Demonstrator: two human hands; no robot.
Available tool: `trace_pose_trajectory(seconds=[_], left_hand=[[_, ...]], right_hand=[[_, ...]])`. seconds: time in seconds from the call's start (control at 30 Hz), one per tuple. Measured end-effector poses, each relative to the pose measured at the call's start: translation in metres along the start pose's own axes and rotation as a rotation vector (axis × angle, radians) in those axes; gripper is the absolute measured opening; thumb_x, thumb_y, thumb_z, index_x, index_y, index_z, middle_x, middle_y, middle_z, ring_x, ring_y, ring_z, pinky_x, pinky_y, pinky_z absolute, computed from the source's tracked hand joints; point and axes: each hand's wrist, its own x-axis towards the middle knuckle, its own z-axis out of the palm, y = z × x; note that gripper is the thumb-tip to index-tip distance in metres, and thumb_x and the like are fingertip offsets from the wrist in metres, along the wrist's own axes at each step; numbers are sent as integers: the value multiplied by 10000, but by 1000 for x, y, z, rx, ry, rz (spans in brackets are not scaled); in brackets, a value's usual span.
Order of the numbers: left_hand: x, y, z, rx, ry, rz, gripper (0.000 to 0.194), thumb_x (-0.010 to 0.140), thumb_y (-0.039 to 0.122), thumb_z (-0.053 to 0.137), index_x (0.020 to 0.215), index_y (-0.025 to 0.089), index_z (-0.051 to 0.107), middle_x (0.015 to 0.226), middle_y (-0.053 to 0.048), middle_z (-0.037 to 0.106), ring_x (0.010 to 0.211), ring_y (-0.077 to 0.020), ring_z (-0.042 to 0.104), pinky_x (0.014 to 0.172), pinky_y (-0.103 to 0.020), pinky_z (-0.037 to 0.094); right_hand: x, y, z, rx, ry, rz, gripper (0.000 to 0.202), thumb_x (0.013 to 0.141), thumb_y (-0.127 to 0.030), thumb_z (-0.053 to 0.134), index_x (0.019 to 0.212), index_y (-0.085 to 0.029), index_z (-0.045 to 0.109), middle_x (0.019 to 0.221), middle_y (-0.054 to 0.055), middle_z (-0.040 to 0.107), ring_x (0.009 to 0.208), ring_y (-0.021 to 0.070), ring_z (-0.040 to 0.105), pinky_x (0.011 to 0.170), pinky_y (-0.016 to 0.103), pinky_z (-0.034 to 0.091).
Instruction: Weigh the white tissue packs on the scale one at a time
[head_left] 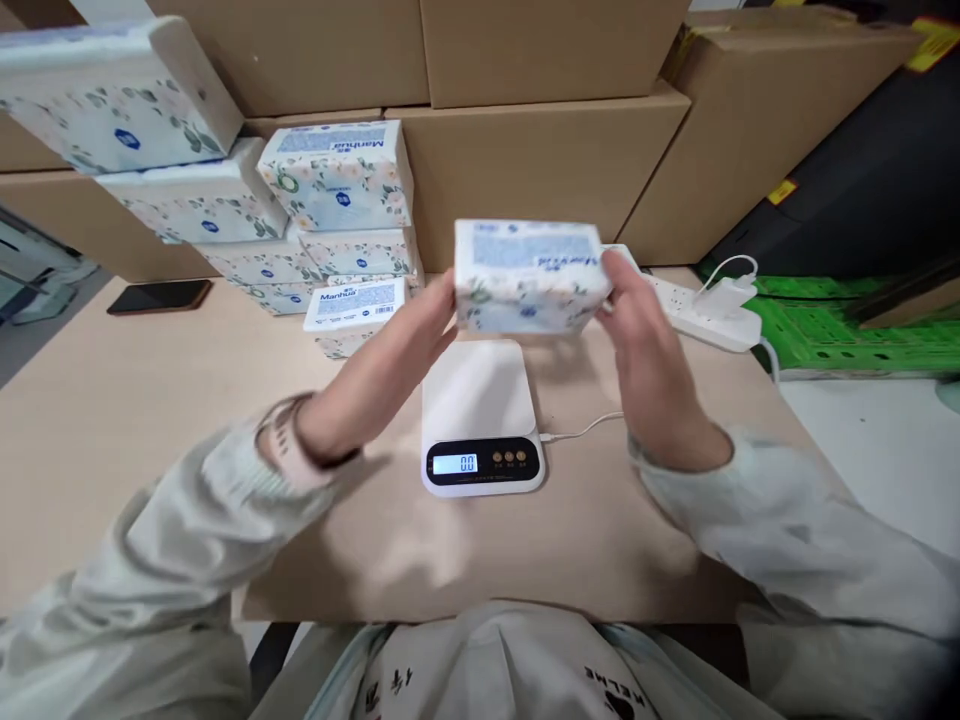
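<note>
Between my two hands I hold a pack of tissues [531, 278], white and blue with a flower print, slightly blurred. My left hand [409, 345] presses on its left end, and my right hand [646, 355] grips the right end. Below and nearer to me lies a white digital scale [480, 395], its lit display [455, 464] reading 0.0. The pack is raised above the scale's far edge, apart from it. Left of the scale, a single tissue pack [356, 308] rests on the table, partly behind my left forearm.
Several more tissue packs [341, 180] are stacked at the back left. A phone [159, 297] lies near the table's left edge. Cardboard boxes [525, 180] form a wall behind. At the right are a white power strip [694, 310] and a cable [585, 430] plugged into the scale.
</note>
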Motion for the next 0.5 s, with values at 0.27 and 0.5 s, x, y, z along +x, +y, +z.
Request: trace_pose_trajectory(seconds=[0.27,0.5], left_hand=[[-94,-39,-11,-12,44,-124,571,1103,583,491,1644,402,517,1763,64,364,1704,-306,207,1412,-548,242],[-112,-62,-25,32,315,-124,531,1075,539,599,1580,374,600,1745,7,405,1679,-312,293,1388,-580,274]], right_hand=[[-77,-17,36,108,-191,171,604,1069,-585,537,1642,-420,442,1827,-32,270,1721,270,223,1424,600,218],[-90,3,36,-2,-13,-63,626,1084,-461,505,1687,-401,348,1785,20,376,1673,310,340,1361,658,334]])
